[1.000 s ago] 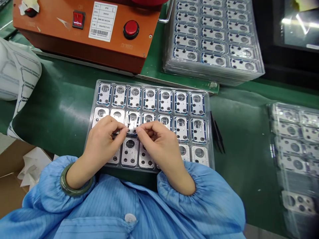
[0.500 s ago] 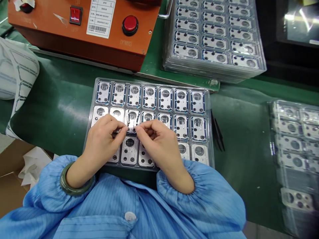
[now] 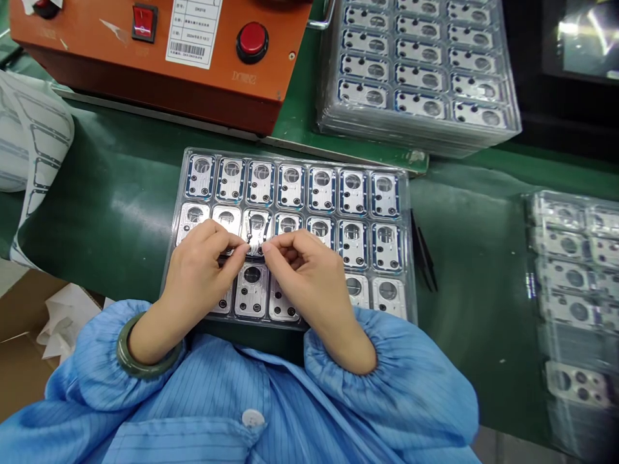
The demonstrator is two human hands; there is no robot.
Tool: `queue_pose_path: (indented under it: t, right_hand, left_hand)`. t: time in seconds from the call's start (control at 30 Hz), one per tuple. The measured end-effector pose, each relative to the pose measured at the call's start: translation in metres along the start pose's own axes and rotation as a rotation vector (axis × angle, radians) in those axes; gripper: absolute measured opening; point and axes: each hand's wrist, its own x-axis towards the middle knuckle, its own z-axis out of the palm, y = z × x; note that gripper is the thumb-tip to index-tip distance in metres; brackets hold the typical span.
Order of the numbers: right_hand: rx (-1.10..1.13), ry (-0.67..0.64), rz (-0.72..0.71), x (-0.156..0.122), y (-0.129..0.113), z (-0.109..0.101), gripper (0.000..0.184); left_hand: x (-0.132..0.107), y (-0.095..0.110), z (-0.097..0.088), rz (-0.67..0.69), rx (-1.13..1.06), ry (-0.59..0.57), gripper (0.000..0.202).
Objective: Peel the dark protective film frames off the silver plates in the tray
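Observation:
A clear plastic tray (image 3: 411, 283) lies in front of me, with rows of small silver metal plates in its pockets. Over the third plate (image 3: 255, 224) of the middle row, a thin dark-blue frame-shaped gasket (image 3: 267, 225) sits slightly crooked. My left hand (image 3: 200, 267) pinches near its lower left corner between thumb and forefinger. At the lower right corner, the thumb and forefinger of my right hand (image 3: 309, 270) are pressed together in the same way. Fingers hide the gasket's lower edge. Plates in the top row and at the middle row's right carry such dark frames; front-row plates look bare.
Black tweezers (image 3: 423, 251) lie right of the tray. Behind stand an orange machine (image 3: 271, 84) with red buttons and a tall stack of filled trays (image 3: 416, 129). A curled sheet of printed frames (image 3: 48, 142) is at left; another tray (image 3: 575, 348) is at right.
Both hands hold the same pinch at the same plate. Only the camera view has shifted slightly.

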Motion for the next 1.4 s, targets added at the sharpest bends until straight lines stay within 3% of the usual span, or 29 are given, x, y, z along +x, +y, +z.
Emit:
queue_pose_path:
  t: [0.47, 0.87, 1.4]
  right_hand:
    - [-0.171, 0.040, -0.188, -0.0051, 0.0034, -0.0016, 0.012]
    - [-0.192, 0.014, -0.133, -0.0035, 0.0043, -0.0046, 0.013]
    - [-0.303, 0.012, -0.175, -0.0031, 0.0064, -0.0016, 0.013]
  left_hand:
    - [-0.0002, -0.0013, 0.0010, 0.055, 0.050, -0.012, 0.008]
    - [0.0001, 0.0003, -0.0002, 0.050, 0.057, -0.020, 0.005]
    - [0.0008, -0.0010, -0.0003, 0.030, 0.052, -0.051, 0.003]
